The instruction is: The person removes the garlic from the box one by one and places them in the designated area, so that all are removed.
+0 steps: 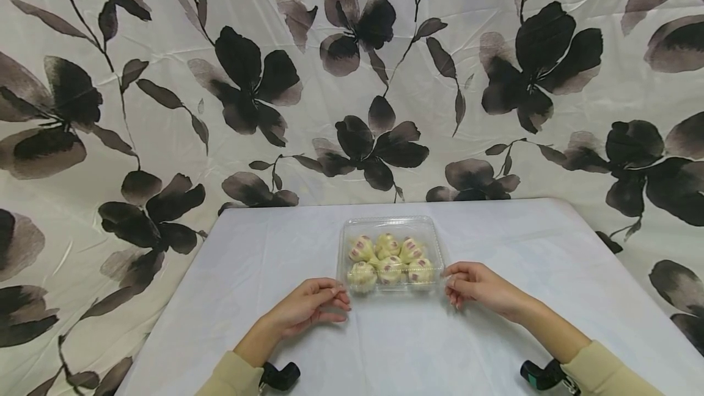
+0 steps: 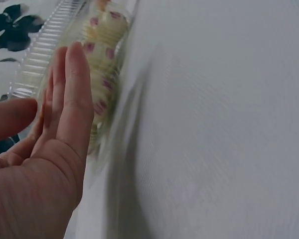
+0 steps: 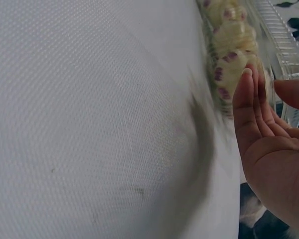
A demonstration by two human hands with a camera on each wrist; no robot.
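A clear plastic box (image 1: 393, 222) sits on the table near its far edge. Inside it are several round, pale yellow buns (image 1: 391, 268) with purple patches, set in two rows. My left hand (image 1: 316, 307) is at the box's front left corner, fingers extended and loosely bent. On the other side, my right hand (image 1: 484, 289) has its fingertips right at the box's right edge, thumb below the fingers. In the left wrist view the straight fingers (image 2: 77, 94) overlap the box's side. The right wrist view shows the fingers (image 3: 245, 107) likewise, with the thumb held apart.
A white cloth covers the table (image 1: 401, 353). Behind it hangs a pale curtain (image 1: 308, 96) printed with dark flowers. A black device (image 1: 280, 376) is strapped at the left wrist, another black device (image 1: 541, 374) at the right.
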